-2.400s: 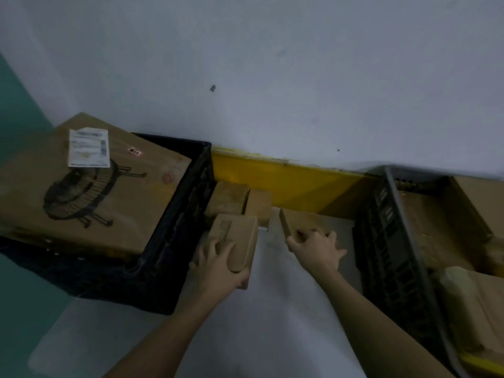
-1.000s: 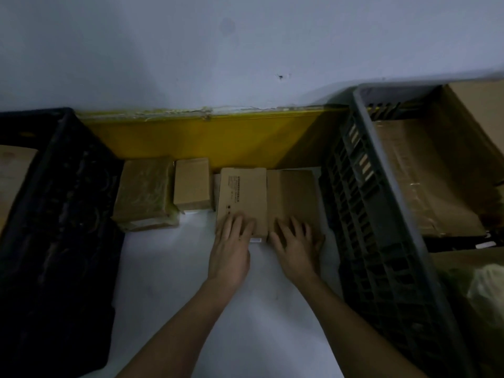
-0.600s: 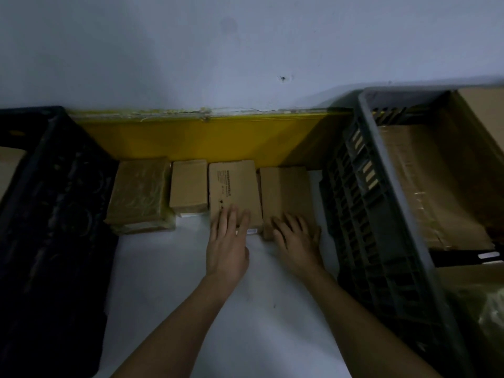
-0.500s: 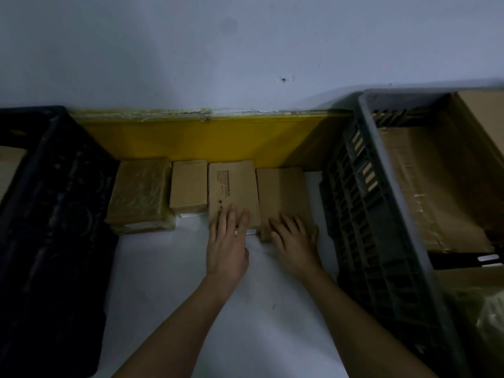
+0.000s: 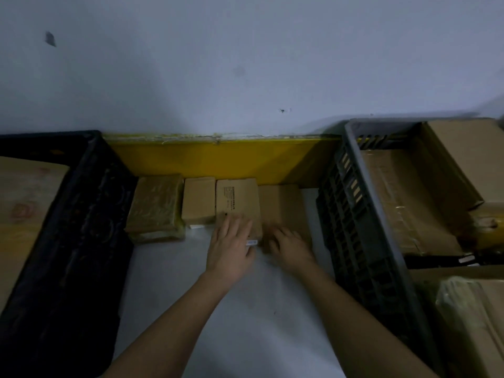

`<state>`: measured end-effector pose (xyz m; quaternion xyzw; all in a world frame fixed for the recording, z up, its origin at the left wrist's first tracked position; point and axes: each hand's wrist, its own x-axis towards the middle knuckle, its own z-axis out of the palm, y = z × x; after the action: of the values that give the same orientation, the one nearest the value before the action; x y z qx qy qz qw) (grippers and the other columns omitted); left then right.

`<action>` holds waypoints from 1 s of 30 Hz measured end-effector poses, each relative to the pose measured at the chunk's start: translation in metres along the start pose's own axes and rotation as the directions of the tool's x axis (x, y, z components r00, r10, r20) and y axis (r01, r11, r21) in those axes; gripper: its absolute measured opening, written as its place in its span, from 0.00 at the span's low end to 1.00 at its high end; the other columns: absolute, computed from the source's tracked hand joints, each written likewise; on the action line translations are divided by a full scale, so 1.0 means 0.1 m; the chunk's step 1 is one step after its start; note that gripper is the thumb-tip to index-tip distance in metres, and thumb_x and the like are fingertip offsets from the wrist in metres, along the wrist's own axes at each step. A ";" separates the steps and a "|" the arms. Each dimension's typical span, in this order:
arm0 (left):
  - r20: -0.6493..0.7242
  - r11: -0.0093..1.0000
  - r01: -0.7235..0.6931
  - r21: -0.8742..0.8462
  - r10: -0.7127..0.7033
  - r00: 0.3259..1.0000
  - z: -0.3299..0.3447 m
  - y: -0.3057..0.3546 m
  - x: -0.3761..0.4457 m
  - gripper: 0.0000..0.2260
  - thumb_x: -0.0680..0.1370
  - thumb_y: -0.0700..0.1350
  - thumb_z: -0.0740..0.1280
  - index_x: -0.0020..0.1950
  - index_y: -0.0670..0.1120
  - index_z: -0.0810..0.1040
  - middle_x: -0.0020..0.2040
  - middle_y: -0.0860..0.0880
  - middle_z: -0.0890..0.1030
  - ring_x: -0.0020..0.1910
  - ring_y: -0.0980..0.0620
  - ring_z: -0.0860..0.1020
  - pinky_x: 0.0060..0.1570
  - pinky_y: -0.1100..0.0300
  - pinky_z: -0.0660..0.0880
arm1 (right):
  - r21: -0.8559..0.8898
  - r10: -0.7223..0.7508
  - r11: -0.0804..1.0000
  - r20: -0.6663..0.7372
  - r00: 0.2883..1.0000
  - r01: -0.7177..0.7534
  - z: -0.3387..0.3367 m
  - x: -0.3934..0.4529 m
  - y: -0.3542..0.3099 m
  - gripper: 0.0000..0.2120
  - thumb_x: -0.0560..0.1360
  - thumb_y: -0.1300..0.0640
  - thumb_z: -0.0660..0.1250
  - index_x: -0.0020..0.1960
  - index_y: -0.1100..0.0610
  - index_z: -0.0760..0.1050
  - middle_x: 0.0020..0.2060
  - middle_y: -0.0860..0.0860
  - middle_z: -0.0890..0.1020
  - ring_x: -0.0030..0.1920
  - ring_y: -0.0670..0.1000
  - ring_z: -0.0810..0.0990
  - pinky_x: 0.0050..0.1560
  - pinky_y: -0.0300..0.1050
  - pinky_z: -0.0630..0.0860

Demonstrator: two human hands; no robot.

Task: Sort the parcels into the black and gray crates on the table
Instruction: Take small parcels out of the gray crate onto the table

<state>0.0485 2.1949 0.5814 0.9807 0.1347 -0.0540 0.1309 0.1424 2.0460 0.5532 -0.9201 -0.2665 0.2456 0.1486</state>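
**Resting both hands on two parcels between the crates**

Pressing flat, my left hand [image 5: 231,246] lies with straight fingers on the near end of the printed parcel [image 5: 236,203]. My right hand [image 5: 290,248] sits just beside it on the plain parcel [image 5: 283,208]; its fingers are blurred, so I cannot tell whether they curl. The two hands are close but apart. Left of my left hand stand a small parcel [image 5: 197,199] and a film-wrapped parcel [image 5: 155,207], all four touching in a row. The black crate [image 5: 81,227] is far left, the gray crate [image 5: 354,214] just right of my right hand, on the white table [image 5: 245,323].
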 end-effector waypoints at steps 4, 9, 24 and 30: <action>-0.038 0.994 0.102 -0.040 -0.104 0.994 -0.39 -0.01 -0.07 0.27 0.82 0.58 0.57 0.80 0.53 0.59 0.77 0.50 0.64 0.77 0.47 0.58 0.72 0.50 0.59 | 0.056 -0.032 0.998 -0.022 0.999 0.033 -0.25 -0.11 -0.22 0.22 0.79 0.46 0.52 0.70 0.51 0.71 0.64 0.55 0.77 0.61 0.59 0.75 0.55 0.52 0.76; -0.030 0.992 0.121 -0.035 -0.122 0.992 -0.87 -0.06 -0.20 0.26 0.81 0.61 0.56 0.77 0.54 0.64 0.76 0.52 0.67 0.73 0.48 0.64 0.68 0.49 0.64 | -0.046 -0.025 0.999 -0.049 0.998 0.023 -0.61 -0.31 -0.46 0.13 0.82 0.48 0.55 0.48 0.55 0.73 0.51 0.58 0.79 0.53 0.60 0.76 0.42 0.47 0.68; -0.236 0.990 -0.088 0.109 0.111 0.965 -2.40 0.65 -0.41 0.27 0.81 0.65 0.51 0.77 0.55 0.64 0.74 0.49 0.68 0.73 0.45 0.64 0.69 0.45 0.64 | -0.116 -0.051 0.993 -0.359 0.932 0.009 -2.17 -1.61 -0.83 0.24 0.82 0.40 0.54 0.74 0.49 0.68 0.71 0.52 0.71 0.70 0.57 0.68 0.67 0.55 0.70; -0.274 0.981 -0.167 0.099 0.188 0.943 -2.53 1.12 -0.54 0.27 0.81 0.65 0.50 0.77 0.55 0.63 0.74 0.50 0.68 0.73 0.46 0.64 0.68 0.47 0.64 | -0.076 -0.016 0.997 -0.430 0.902 -0.018 -2.64 -2.04 -0.35 0.24 0.80 0.38 0.56 0.69 0.49 0.74 0.64 0.50 0.79 0.59 0.53 0.77 0.59 0.53 0.76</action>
<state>0.0457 2.1459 0.8589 0.9907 0.0612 0.0931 0.0783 0.1177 1.9224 0.8644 -0.9568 -0.2361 0.0258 0.1674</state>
